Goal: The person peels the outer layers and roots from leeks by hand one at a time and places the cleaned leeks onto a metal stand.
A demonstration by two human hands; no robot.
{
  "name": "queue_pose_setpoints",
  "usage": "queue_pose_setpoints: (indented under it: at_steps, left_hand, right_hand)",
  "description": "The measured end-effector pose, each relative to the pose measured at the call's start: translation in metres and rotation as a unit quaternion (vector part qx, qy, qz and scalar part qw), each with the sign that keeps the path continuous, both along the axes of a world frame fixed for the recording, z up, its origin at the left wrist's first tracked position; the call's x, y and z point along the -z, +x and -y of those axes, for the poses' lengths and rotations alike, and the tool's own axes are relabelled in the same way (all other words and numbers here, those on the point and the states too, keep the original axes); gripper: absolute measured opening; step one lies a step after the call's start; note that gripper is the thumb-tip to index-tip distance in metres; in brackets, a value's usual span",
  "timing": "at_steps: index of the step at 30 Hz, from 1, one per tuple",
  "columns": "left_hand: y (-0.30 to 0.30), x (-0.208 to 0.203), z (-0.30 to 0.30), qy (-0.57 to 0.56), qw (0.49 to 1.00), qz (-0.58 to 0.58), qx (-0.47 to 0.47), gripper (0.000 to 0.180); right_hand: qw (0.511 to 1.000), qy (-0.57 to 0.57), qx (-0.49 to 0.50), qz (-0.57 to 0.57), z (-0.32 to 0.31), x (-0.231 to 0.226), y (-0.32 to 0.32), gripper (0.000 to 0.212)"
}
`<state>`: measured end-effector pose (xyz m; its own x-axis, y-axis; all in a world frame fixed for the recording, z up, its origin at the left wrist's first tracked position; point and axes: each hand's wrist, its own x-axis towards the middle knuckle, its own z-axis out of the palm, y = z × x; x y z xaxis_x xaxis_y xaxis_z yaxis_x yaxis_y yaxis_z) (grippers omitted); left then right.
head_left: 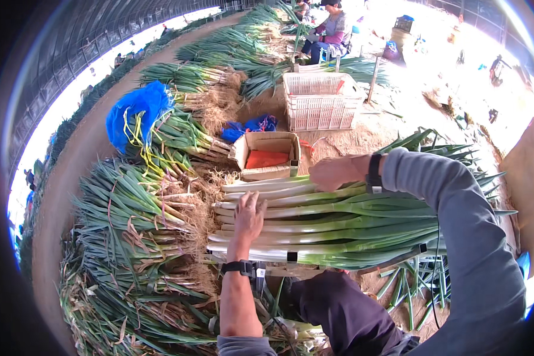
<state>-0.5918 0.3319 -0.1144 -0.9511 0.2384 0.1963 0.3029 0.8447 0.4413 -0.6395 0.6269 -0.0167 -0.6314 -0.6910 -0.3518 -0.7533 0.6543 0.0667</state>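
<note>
Trimmed green onions lie side by side in front of me, white ends to the left and green leaves to the right. My left hand rests on the white stalks near their cut ends, its fingers stretched out and a little apart. At the far edge of the layer, my right hand is closed with its fingers curled down against the stalks. What it grips, if anything, is hidden under it. Both wrists carry black bands.
Piles of untrimmed green onions with roots lie to the left. Beyond the layer stand a cardboard box holding something red and a pale plastic crate. A blue bag sits on the far-left pile. Another person sits farther back.
</note>
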Motion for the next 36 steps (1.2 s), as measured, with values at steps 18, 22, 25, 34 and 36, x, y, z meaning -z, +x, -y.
queue_pose_setpoints:
  at_steps: [18, 22, 25, 34, 36]
  left_hand:
    - [0.237, -0.173, -0.015, 0.524, 0.844, -0.075, -0.080, 0.025]
    - [0.302, -0.180, -0.016, 0.497, 0.857, -0.094, -0.100, 0.024]
    - [0.329, -0.173, -0.011, 0.496, 0.854, -0.084, -0.132, 0.031]
    - [0.366, -0.176, -0.005, 0.497, 0.815, -0.186, -0.234, 0.028]
    - [0.363, -0.179, 0.007, 0.438, 0.831, -0.282, -0.197, 0.021]
  right_hand:
    - [0.123, -0.816, 0.186, 0.533, 0.216, -0.121, 0.066, 0.033]
    - [0.038, -0.797, 0.148, 0.584, 0.234, -0.112, 0.089, 0.042]
    - [-0.074, -0.762, 0.119, 0.632, 0.255, -0.109, 0.107, 0.058]
    - [0.252, -0.849, 0.227, 0.405, 0.308, -0.107, 0.170, 0.047]
    - [0.579, -0.790, 0.177, 0.101, 0.321, -0.109, 0.183, 0.041]
